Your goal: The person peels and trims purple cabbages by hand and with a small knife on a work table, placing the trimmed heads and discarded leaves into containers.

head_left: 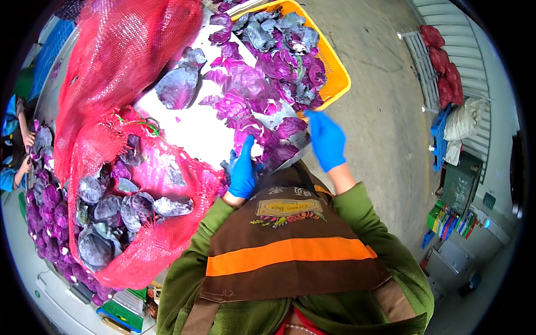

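Observation:
My left hand (242, 174), in a blue glove, is closed at the near edge of the table against a red cabbage (258, 149) with a pale cut spot. To its right my right hand (327, 143), also blue-gloved, is raised near the crate's lower corner. Motion blurs its fingers, and I cannot make out whether they hold anything. Loose purple cabbage leaves (237, 103) are heaped on the white tabletop (195, 131) beyond my hands. A yellow crate (339, 84) holds many dark and purple leaves.
At left lies a red mesh sack (125, 67), its open mouth showing several cabbages (103, 206). More purple cabbages (50, 215) are piled behind it, where another person's hands (27, 151) work. Concrete floor (385, 111) stretches right toward red sacks (446, 72) by the wall.

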Action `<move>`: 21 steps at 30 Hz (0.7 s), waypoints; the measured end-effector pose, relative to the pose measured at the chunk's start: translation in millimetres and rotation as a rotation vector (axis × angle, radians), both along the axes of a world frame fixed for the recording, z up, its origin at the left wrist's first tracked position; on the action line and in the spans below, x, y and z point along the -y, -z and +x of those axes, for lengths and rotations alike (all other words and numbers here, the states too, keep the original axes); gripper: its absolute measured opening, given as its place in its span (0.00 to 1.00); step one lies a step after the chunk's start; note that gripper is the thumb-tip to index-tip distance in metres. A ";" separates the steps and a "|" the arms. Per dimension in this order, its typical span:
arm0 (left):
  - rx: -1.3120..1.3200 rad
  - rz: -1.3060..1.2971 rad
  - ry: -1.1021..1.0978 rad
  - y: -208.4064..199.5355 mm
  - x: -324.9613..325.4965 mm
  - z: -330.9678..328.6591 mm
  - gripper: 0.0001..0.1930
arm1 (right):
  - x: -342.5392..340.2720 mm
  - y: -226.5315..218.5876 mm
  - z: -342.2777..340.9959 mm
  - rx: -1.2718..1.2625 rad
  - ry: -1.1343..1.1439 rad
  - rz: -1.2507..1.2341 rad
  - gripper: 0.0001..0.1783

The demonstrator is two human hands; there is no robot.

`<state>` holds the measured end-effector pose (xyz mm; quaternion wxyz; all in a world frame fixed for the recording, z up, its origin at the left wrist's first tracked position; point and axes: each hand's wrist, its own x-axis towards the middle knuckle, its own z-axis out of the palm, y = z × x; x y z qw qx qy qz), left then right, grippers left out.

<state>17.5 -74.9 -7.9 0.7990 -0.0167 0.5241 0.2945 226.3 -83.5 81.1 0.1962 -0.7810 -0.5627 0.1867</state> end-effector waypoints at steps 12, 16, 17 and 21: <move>-0.173 -0.003 0.049 -11.9 -2.9 -1.0 0.43 | -24.5 26.0 -26.9 -0.185 -0.281 -0.247 0.33; -0.118 0.060 0.040 -24.4 -9.1 -4.4 0.34 | -31.2 39.7 -24.9 -0.177 -0.269 -0.336 0.29; -0.092 0.069 0.039 -31.1 -10.9 -6.3 0.32 | -33.5 57.3 -9.2 -0.214 -0.187 -0.310 0.30; -0.021 0.078 0.042 -21.2 -15.7 -25.6 0.28 | -38.8 72.9 25.4 -0.101 -0.035 -0.012 0.36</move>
